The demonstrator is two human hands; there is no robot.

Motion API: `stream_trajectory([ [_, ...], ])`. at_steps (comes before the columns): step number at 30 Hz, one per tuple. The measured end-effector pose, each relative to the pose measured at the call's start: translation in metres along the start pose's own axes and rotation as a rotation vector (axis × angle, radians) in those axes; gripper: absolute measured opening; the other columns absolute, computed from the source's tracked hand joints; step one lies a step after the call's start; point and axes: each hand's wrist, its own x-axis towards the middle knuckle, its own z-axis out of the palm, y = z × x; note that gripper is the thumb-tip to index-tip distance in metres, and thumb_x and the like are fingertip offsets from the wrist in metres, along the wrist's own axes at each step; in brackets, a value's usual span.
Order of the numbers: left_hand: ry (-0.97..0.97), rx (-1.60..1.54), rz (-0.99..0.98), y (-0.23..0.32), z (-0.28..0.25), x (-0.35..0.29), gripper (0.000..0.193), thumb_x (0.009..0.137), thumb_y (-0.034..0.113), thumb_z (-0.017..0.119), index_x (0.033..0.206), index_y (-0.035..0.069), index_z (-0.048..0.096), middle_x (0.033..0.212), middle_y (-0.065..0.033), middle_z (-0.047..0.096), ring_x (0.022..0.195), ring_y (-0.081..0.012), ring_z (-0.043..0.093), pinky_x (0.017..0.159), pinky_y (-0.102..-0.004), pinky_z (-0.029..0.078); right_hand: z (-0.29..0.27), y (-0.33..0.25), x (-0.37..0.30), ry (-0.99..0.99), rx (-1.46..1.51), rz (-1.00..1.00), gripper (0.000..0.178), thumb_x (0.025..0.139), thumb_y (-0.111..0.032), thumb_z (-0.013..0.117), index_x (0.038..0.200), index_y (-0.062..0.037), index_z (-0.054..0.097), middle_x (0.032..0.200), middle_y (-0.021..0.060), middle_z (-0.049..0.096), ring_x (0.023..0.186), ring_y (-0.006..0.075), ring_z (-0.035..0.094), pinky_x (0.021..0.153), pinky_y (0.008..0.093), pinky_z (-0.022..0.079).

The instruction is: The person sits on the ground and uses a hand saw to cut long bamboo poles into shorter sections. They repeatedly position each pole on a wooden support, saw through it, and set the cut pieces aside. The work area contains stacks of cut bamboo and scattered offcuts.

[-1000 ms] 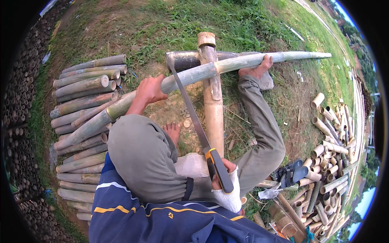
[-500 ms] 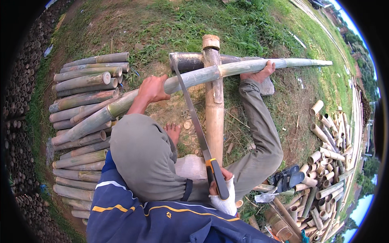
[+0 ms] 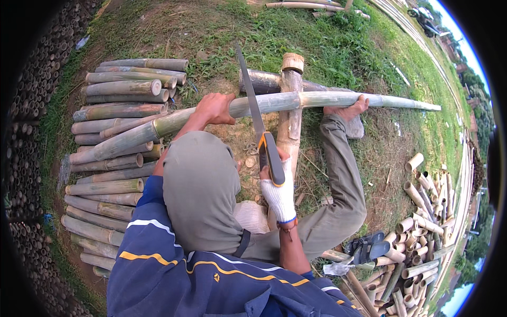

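Observation:
A long green-grey bamboo pole (image 3: 327, 99) lies across a wooden post-like support (image 3: 290, 119). My left hand (image 3: 215, 108) is closed round the pole, left of the support. In my right hand (image 3: 278, 185), which wears a white fingerless glove, is a hand saw (image 3: 254, 105) with a black and orange handle. Its blade crosses the pole between my left hand and the support, with the tip reaching well beyond the pole. Whether the teeth have bitten in cannot be made out. My right foot (image 3: 346, 110) is against the pole, right of the support.
Cut bamboo lengths (image 3: 121, 111) lie in a row at the left. Short bamboo pieces (image 3: 417, 232) are heaped at the lower right, beside dark sandals (image 3: 367, 248). A dark log (image 3: 261, 82) passes behind the support. Grass and bare soil lie around.
My right hand has pushed the saw forward, away from my body, so more blade reaches past the pole. My left hand keeps its hold. The whole view has shifted slightly.

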Motion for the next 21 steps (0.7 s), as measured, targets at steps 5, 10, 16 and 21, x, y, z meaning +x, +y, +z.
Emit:
stream_trajectory([
  [5, -0.037, 0.003, 0.017, 0.012, 0.008, 0.003, 0.072, 0.068, 0.04, 0.094, 0.127, 0.005, 0.071, 0.105, -0.0251, 0.082, 0.106, -0.0457, 0.079, 0.097, -0.0556, 0.063, -0.075, -0.017, -0.187, -0.01, -0.1, 0.363, 0.053, 0.103, -0.01, 0.066, 0.153, 0.0015, 0.052, 0.136, 0.0176, 0.062, 0.116, 0.0268, 0.065, 0.108, 0.0408, 0.051],
  [10, 0.006, -0.005, -0.031, 0.014, 0.011, -0.007, 0.07, 0.069, 0.04, 0.095, 0.127, 0.007, 0.072, 0.104, -0.0252, 0.082, 0.104, -0.0461, 0.079, 0.097, -0.0552, 0.063, -0.02, -0.003, -0.039, 0.002, -0.097, 0.09, 0.049, 0.103, -0.004, 0.065, 0.151, 0.0001, 0.055, 0.135, 0.0152, 0.063, 0.113, 0.0244, 0.065, 0.106, 0.0362, 0.052],
  [16, -0.047, -0.015, 0.049, 0.022, 0.003, 0.009, 0.076, 0.069, 0.042, 0.093, 0.134, 0.008, 0.075, 0.111, -0.024, 0.083, 0.109, -0.0448, 0.079, 0.1, -0.0542, 0.063, 0.024, 0.029, 0.103, 0.068, 0.076, -0.079, 0.052, 0.1, 0.003, 0.066, 0.15, -0.0032, 0.056, 0.131, 0.0127, 0.067, 0.116, 0.021, 0.065, 0.108, 0.0336, 0.052],
  [21, -0.05, -0.023, 0.021, 0.001, 0.009, -0.002, 0.074, 0.067, 0.039, 0.091, 0.131, 0.007, 0.073, 0.108, -0.025, 0.082, 0.106, -0.0456, 0.079, 0.1, -0.0542, 0.062, -0.034, -0.007, -0.087, -0.036, -0.144, 0.094, 0.059, 0.098, -0.001, 0.065, 0.155, 0.0017, 0.051, 0.141, 0.0171, 0.062, 0.123, 0.0256, 0.066, 0.111, 0.0362, 0.051],
])
